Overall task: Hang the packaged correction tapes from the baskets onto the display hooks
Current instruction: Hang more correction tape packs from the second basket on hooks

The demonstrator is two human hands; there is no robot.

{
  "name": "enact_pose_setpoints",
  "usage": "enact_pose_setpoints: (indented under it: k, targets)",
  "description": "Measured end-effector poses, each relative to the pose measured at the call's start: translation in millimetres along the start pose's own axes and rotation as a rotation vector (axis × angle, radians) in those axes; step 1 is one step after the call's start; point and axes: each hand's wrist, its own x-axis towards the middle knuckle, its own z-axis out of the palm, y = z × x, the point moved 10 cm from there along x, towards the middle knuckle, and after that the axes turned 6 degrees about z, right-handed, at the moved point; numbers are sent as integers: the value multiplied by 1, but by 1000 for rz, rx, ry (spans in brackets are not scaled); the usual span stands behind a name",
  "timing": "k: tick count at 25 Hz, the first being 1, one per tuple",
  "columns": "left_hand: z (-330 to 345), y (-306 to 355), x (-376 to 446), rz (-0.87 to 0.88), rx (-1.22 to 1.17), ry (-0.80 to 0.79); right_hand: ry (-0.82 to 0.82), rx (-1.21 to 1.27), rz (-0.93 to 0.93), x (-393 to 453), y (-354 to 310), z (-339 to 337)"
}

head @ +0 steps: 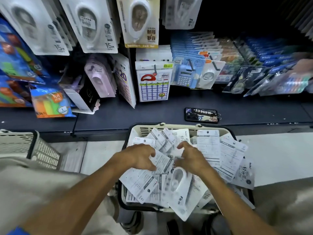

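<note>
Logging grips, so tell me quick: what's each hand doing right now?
Left hand: fingers curled, gripping a correction tape package in the basket.
Right hand: curled over the pile; grip cannot be told.

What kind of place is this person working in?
Most likely a stationery aisle in a shop. Packaged correction tapes and label sheets hang on display hooks above a dark shelf, and both hands sort through a basket heaped with more packs on the floor.

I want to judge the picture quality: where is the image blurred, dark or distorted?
Head view: the hooks' packs at far right are smeared; the upper right corner is nearly black; the wide lens bends the shelf edge; both hands, left and right, are slightly soft.
</note>
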Motion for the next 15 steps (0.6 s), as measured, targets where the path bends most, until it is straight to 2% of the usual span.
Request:
enact_pose_setpoints:
  k: [2, 4, 6, 8, 10, 12, 13, 15]
  targets:
    - [4, 3, 3, 31, -365, 70, 15, 377, -97, 0, -6, -24]
    - [3, 17, 2, 130, -764, 90, -55, 759, -275, -8, -24, -43]
    - [-3, 22, 4, 188, -941, 133, -71, 889, -349, -11, -38, -49]
    - [-16, 20, 7, 164, -944, 233, 111, 913, -225, -3, -27, -53]
    - [-35, 2, 8, 67, -927, 435, 299, 803, 42, 12, -1, -48]
    - [-55, -20, -2, -29, -903, 650, 237, 579, 165, 25, 1, -24]
    - [-61, -30, -8, -66, -898, 733, 194, 478, 152, 31, -8, -11]
    - [-69, -40, -17, -99, -893, 821, 213, 361, 122, 38, -25, 5]
